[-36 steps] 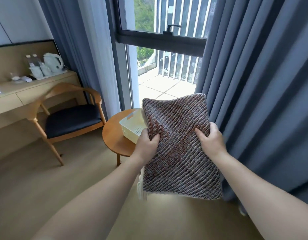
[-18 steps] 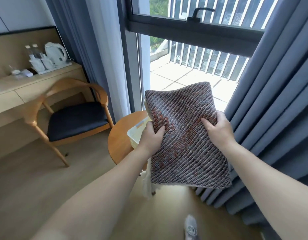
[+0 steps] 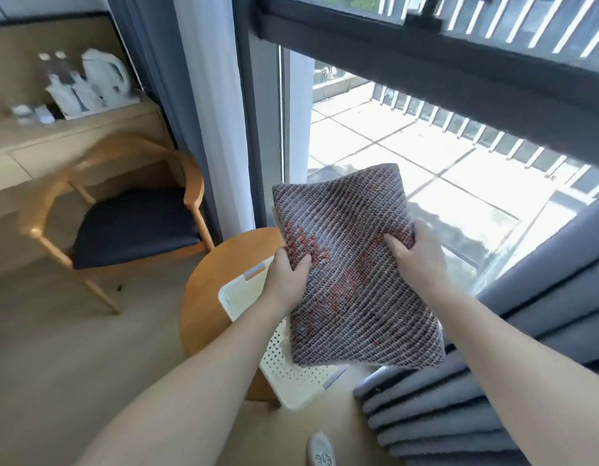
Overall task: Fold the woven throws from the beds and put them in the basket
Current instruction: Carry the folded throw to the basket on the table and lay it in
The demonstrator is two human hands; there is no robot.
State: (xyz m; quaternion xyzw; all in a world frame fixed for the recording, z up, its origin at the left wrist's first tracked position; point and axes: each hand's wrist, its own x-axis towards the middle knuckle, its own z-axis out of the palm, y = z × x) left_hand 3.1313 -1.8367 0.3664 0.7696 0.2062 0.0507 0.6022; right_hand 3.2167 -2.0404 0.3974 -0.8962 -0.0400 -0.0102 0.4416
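Both bare forearms reached forward, converging toward the middle. The left hand (image 3: pixel 286 280) gripped the left edge of the folded throw (image 3: pixel 345 210), thumb pressed on top. The right hand (image 3: pixel 417 260) clutched its right edge, fingers curled into the weave.

A round wooden bench (image 3: pixel 210 297) stands on the pale wood floor (image 3: pixel 72 364) by the window. One thing sits on it: a white perforated basket (image 3: pixel 291 375), whose near corner covers the bench's near edge. To the left, a wooden armchair (image 3: pixel 133 223) with a dark seat stands on the floor, and a pale shoe (image 3: pixel 320 449) shows at the bottom edge. Along the far wall runs a long bench (image 3: pixel 72 136) carrying a white kettle (image 3: pixel 104 75), two bottles (image 3: pixel 54 67) and some small white pieces — all blurred.
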